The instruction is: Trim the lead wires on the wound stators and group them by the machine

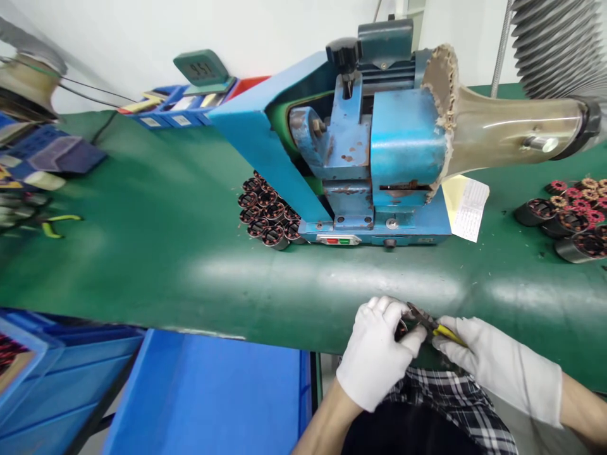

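Both my hands wear white gloves at the front edge of the green table. My left hand [379, 351] is closed around a small round motor stator [401, 328], mostly hidden by the fingers. My right hand [481, 351] grips yellow-handled cutting pliers [448, 333]. The jaws of the pliers point left and lie at the upper side of the stator; whether they close on anything I cannot tell. Behind my hands stands a blue belt grinding machine [408, 139], with a cluster of similar stators [272, 218] at its left foot.
More stators [581, 237] and pink-and-tan wound cores [588, 196] sit at the right. A paper note [469, 208] lies beside the machine. A clear duct [516, 129] runs right. A blue bin [213, 392] stands below the table edge; other yellow-handled pliers [54, 226] lie far left.
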Demonstrator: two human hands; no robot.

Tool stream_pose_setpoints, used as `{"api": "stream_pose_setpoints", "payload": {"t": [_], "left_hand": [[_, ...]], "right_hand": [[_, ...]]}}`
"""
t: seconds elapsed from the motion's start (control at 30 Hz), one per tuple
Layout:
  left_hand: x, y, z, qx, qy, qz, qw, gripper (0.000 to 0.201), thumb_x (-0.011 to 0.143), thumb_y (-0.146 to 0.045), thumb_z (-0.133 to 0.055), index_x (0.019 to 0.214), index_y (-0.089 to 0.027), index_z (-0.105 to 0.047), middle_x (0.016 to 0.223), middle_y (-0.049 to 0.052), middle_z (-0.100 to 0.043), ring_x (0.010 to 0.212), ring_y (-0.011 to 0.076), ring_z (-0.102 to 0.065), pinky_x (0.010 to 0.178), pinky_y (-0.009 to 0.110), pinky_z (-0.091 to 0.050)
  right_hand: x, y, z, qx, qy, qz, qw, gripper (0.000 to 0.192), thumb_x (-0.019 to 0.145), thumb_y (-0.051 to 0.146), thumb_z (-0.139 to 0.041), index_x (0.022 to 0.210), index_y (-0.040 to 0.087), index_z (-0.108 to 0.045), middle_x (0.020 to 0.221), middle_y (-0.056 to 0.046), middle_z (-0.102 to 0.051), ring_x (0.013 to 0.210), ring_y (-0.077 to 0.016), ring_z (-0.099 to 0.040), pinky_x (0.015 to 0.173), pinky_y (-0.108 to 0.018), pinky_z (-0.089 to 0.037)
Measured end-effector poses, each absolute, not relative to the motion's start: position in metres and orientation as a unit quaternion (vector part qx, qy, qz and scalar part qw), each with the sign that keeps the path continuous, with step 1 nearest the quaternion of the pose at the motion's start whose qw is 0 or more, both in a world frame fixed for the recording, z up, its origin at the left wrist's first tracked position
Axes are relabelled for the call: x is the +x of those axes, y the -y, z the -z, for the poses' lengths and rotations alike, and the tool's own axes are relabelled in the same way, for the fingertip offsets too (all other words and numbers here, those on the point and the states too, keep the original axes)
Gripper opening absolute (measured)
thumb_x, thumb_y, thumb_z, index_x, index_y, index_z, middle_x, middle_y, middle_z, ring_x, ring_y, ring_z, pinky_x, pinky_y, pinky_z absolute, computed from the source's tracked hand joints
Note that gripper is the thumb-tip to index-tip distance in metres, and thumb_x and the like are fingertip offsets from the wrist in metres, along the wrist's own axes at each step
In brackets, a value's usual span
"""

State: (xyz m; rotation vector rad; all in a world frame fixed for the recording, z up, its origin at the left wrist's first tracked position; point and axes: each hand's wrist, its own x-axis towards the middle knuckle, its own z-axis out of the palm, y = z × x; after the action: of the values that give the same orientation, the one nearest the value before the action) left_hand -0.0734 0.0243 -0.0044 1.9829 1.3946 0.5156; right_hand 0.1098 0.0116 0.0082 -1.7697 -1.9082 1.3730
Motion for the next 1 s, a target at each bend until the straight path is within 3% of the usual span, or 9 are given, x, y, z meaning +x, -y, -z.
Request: {"api": "stream_pose_setpoints", "payload": {"t": [0.2, 0.3, 0.43, 0.5, 0.6, 0.77, 0.87, 1.0], "left_hand": [[-0.072, -0.023, 0.003, 0.760, -0.529, -0.199, 0.321, 0.010, 0.077, -0.022, -0.065, 0.082, -0.021, -0.056, 0.086, -0.001, -0.063, 0.082, 0.0180, -0.056, 0.077, 0.034, -0.041], [-0.070, -0.024, 0.006, 0.746, -0.551, -0.210, 0.310, 0.011, 0.077, -0.022, -0.064, 0.085, -0.021, -0.055, 0.087, -0.001, -0.062, 0.083, 0.0186, -0.056, 0.077, 0.035, -0.044], [-0.081, -0.027, 0.009, 0.706, -0.606, -0.270, 0.248, 0.054, 0.067, -0.028, -0.072, 0.114, -0.018, -0.047, 0.115, 0.009, -0.056, 0.104, 0.0254, -0.053, 0.088, 0.042, -0.045], [-0.091, -0.021, 0.010, 0.704, -0.624, -0.257, 0.221, 0.070, 0.063, -0.031, -0.074, 0.124, -0.016, -0.042, 0.113, 0.011, -0.056, 0.104, 0.0281, -0.054, 0.088, 0.046, -0.046], [-0.102, 0.004, 0.012, 0.717, -0.632, -0.203, 0.212, 0.066, 0.069, -0.030, -0.069, 0.128, -0.021, -0.041, 0.095, 0.007, -0.061, 0.092, 0.0272, -0.059, 0.080, 0.045, -0.050], [-0.100, 0.044, 0.020, 0.789, -0.492, -0.253, 0.266, 0.059, 0.074, -0.029, -0.062, 0.129, -0.021, -0.041, 0.099, 0.007, -0.063, 0.090, 0.0222, -0.061, 0.076, 0.034, -0.054], [-0.099, 0.036, 0.017, 0.821, -0.470, -0.276, 0.170, 0.044, 0.082, -0.014, -0.052, 0.125, -0.022, -0.045, 0.090, 0.006, -0.064, 0.080, 0.0191, -0.061, 0.072, 0.034, -0.052], [-0.096, 0.010, 0.009, 0.831, -0.516, -0.205, 0.048, 0.027, 0.081, -0.023, -0.059, 0.108, -0.028, -0.058, 0.118, 0.008, -0.056, 0.110, 0.0312, -0.051, 0.084, 0.048, -0.047]], "right_hand": [[0.115, -0.011, -0.014, -0.620, 0.528, -0.560, 0.154, 0.026, 0.084, 0.041, -0.049, 0.086, 0.018, -0.063, 0.075, -0.003, -0.068, 0.071, -0.0210, -0.062, 0.065, -0.029, -0.050], [0.122, -0.004, -0.016, -0.629, 0.521, -0.553, 0.165, 0.026, 0.083, 0.041, -0.051, 0.082, 0.018, -0.064, 0.073, -0.003, -0.067, 0.069, -0.0203, -0.061, 0.064, -0.028, -0.050], [0.133, 0.018, -0.006, -0.667, 0.506, -0.517, 0.180, 0.025, 0.077, 0.041, -0.058, 0.079, 0.018, -0.069, 0.072, -0.004, -0.069, 0.067, -0.0219, -0.062, 0.064, -0.030, -0.051], [0.136, 0.030, 0.002, -0.692, 0.439, -0.529, 0.221, 0.031, 0.072, 0.044, -0.063, 0.085, 0.017, -0.071, 0.074, -0.006, -0.071, 0.068, -0.0243, -0.064, 0.064, -0.032, -0.053], [0.138, 0.043, 0.012, -0.703, 0.306, -0.570, 0.295, 0.040, 0.066, 0.049, -0.067, 0.091, 0.018, -0.072, 0.074, -0.008, -0.073, 0.064, -0.0260, -0.066, 0.063, -0.036, -0.055], [0.139, 0.048, 0.013, -0.678, 0.263, -0.616, 0.302, 0.045, 0.059, 0.054, -0.070, 0.086, 0.019, -0.073, 0.070, -0.008, -0.073, 0.065, -0.0277, -0.067, 0.064, -0.037, -0.056], [0.140, 0.049, 0.009, -0.680, 0.274, -0.614, 0.292, 0.045, 0.060, 0.057, -0.068, 0.086, 0.021, -0.073, 0.076, -0.008, -0.074, 0.074, -0.0296, -0.068, 0.071, -0.036, -0.056], [0.135, 0.054, 0.004, -0.672, 0.287, -0.628, 0.266, 0.042, 0.062, 0.057, -0.067, 0.088, 0.023, -0.073, 0.082, -0.008, -0.075, 0.082, -0.0312, -0.068, 0.073, -0.035, -0.056]]}}
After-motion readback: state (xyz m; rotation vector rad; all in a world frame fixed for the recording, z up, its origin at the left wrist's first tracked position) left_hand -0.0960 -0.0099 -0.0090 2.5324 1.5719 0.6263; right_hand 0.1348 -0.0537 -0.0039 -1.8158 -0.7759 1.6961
